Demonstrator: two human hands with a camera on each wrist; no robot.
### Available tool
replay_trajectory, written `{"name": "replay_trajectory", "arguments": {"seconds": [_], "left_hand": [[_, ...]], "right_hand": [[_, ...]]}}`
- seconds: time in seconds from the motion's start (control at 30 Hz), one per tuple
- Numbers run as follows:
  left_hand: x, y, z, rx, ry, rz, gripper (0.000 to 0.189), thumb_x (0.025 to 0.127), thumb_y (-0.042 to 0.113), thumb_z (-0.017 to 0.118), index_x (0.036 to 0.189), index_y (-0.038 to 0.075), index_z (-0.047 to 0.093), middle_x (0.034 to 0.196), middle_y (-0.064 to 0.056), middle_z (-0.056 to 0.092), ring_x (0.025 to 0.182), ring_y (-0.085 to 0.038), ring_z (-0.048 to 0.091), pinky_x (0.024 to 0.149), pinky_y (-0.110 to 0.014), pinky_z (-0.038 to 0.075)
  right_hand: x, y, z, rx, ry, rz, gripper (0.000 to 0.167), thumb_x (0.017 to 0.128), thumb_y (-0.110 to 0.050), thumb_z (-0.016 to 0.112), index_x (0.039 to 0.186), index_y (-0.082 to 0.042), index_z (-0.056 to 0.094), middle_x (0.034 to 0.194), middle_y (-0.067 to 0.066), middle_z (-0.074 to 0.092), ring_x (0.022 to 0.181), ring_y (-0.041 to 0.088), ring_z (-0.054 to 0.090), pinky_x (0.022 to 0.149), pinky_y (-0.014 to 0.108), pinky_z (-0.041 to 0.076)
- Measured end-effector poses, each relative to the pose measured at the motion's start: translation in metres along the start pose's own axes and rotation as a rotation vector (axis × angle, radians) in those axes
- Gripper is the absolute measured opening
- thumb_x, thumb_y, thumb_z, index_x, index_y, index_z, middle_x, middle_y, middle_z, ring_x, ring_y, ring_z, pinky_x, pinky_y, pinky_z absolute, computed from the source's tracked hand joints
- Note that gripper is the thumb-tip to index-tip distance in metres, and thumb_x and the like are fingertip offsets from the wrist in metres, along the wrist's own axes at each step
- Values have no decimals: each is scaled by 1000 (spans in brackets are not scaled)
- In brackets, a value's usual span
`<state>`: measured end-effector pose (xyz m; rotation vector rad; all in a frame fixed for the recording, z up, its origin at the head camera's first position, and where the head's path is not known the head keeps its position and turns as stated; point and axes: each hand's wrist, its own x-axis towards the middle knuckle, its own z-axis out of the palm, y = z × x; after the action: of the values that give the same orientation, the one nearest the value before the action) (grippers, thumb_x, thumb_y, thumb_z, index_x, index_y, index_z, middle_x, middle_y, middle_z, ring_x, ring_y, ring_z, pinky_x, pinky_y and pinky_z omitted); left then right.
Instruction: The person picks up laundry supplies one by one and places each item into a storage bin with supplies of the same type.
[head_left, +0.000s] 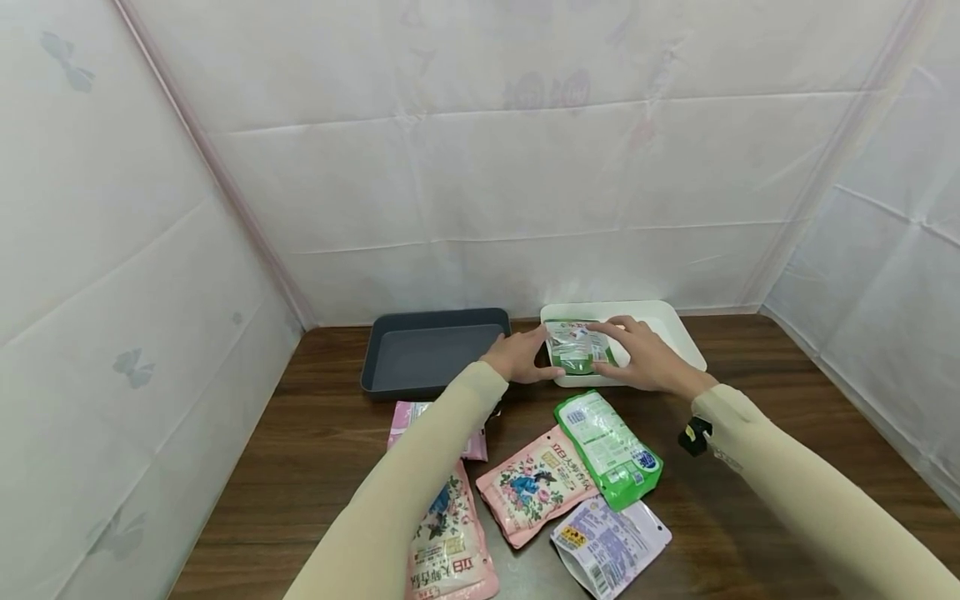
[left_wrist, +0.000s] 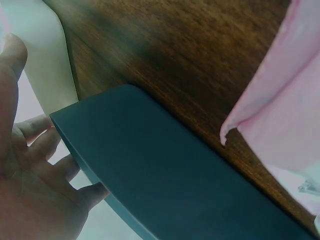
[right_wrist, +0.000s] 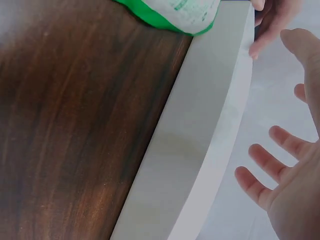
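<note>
A green-and-white pouch (head_left: 576,348) lies flat in the left part of the white tray (head_left: 678,340). My left hand (head_left: 519,354) is at the pouch's left side, over the gap between the trays, fingers loosely bent. In the left wrist view that hand (left_wrist: 40,175) shows its fingers spread behind the dark grey tray's (left_wrist: 165,165) edge. On the pouch's right side is my right hand (head_left: 641,354), its thumb and forefinger close to the packet. The right wrist view has this hand (right_wrist: 295,170) with its fingers spread apart, beyond the white tray's wall (right_wrist: 185,110).
Closer to me on the wooden table lie a bright green pouch (head_left: 609,446), a pink floral pouch (head_left: 536,483), a purple pouch (head_left: 611,546) and a larger pink pouch (head_left: 453,550). My left sleeve partly covers another pink packet (head_left: 405,417). White cloth walls (head_left: 480,183) enclose the table.
</note>
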<state>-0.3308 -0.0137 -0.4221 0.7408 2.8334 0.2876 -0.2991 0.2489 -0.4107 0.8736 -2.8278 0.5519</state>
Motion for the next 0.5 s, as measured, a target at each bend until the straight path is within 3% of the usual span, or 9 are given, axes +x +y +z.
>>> {"name": "replay_trajectory", "arguments": {"seconds": [0.33,0.5], "left_hand": [[1,2,-1,2,7,4,90,98,65,56,165,16,23,166,-3,33,143,-28,47,121,-59,24],[1,1,1,5,8,4,90,97,66,56,165,17,23,167,-3,33,143,-28,46,121,-60,24]], "right_hand": [[-18,-9,-2,26,42,-88,70,92,-33,79,153,-18,49,146,23,48,121,41,51,93,61,47],[-28,-14,-1,20,59,-128,70,91,-32,79,152,-14,50,144,22,49,119,41,52,90,60,48]]}}
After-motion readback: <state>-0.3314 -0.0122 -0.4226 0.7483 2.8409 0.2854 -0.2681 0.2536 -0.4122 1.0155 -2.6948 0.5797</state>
